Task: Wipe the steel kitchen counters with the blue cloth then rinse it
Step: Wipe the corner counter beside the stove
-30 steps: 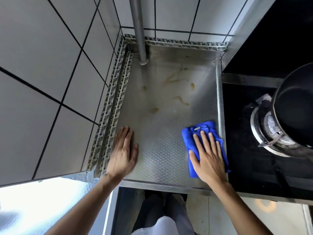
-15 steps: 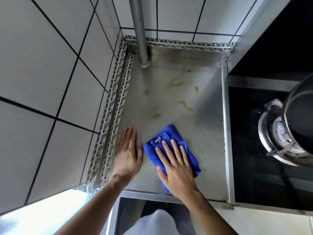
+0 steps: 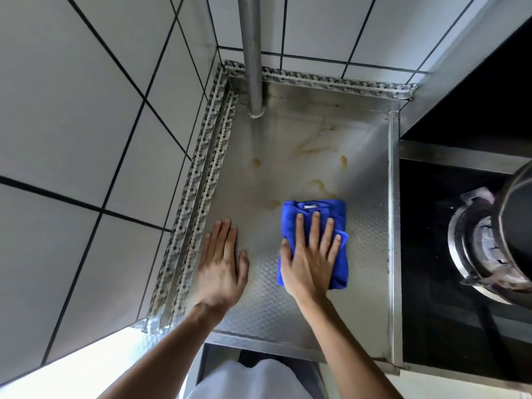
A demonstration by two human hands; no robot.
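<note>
- The steel bench (image 3: pixel 259 306) has a patterned, embossed top and a raised lip along its near and right edges.
- The left hand (image 3: pixel 221 266) lies flat on the bench near the left wall, fingers (image 3: pixel 223 237) straight and close together, holding nothing.
- Just right of it, apart from it, the right hand (image 3: pixel 309 263) presses the folded blue cloth (image 3: pixel 335 214) flat onto the bench; its fingers (image 3: pixel 315 228) are straight and slightly spread on top, and the cloth shows beyond the fingertips and on both sides.
- Yellowish stains (image 3: pixel 319 184) mark the steel just beyond the cloth.
- To the right sits a dark stove (image 3: pixel 426 254) with a pot (image 3: pixel 515 226) on its burner.
- A metal pipe (image 3: pixel 253 67) meets the bench at the far corner, against white tiled walls (image 3: pixel 86 125).
</note>
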